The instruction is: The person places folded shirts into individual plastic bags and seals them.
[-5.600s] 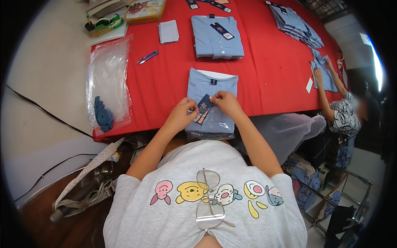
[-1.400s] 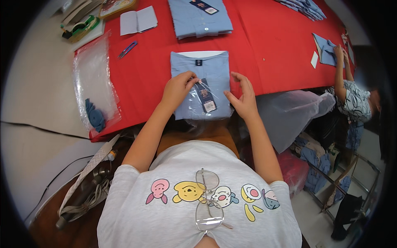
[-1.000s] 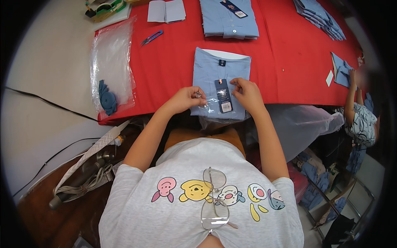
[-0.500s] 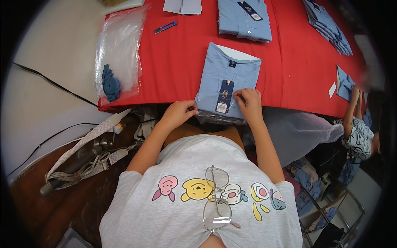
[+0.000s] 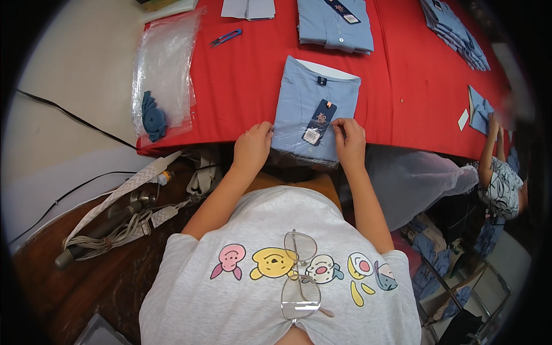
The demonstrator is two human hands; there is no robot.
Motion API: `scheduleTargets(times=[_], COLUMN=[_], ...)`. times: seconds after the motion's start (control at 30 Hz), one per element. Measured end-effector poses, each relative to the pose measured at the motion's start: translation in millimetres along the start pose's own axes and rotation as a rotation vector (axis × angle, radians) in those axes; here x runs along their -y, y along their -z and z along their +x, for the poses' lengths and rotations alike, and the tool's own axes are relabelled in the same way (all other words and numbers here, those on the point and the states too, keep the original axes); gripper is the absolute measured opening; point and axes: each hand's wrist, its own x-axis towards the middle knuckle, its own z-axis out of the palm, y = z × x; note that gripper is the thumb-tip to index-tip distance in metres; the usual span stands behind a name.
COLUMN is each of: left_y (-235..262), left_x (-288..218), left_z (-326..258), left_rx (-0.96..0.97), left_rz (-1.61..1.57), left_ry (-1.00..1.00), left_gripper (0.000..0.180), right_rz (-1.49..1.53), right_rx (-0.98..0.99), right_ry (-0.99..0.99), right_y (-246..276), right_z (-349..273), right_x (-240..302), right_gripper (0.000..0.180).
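Observation:
A folded light-blue shirt (image 5: pixel 290 95) lies at the near edge of the red-covered table, its collar end away from me. Clear plastic bag (image 5: pixel 287 148) film covers its lower part and hangs slightly past the table edge. A dark blue hang tag (image 5: pixel 319 122) rests tilted on the shirt, under or at the bag's edge; I cannot tell which. My left hand (image 5: pixel 253 146) grips the bag at the shirt's left side, fingers closed. On the opposite side, my right hand (image 5: pixel 349 141) pinches the bag beside the tag, its fingertips partly hidden.
Flat clear bags (image 5: pixel 164 69) lie at the left under a coiled blue strip (image 5: pixel 153 119). Beyond are blue thread snips (image 5: pixel 226 38), a spiral notebook (image 5: pixel 248 8), stacked shirts (image 5: pixel 335 29) and more shirts (image 5: pixel 454 34). At far right, another person's hands (image 5: pixel 494 127) touch a blue garment.
The bag film has moved farther up the shirt. My left hand has shifted up along its side, and the hang tag has turned from nearly straight to tilted.

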Motion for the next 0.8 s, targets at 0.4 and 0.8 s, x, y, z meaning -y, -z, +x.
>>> scheduleTargets(times=[0.4,0.8], left_y=[-10.4,0.5], left_x=[-8.3,25.0], left_z=[21.8,-40.3], left_rx=[0.251,0.416], left_rz=[-0.482,-0.777], left_ry=[0.308,0.289], left_gripper=[0.031,0.026], right_rz=[0.273,0.243], right_rx=[0.163,0.324], right_ry=[-0.295,-0.279], right_y=[18.1,40.4], right_z=[-14.8,-46.0], right_x=[-6.9,-6.1], right_gripper=[0.011,0.017])
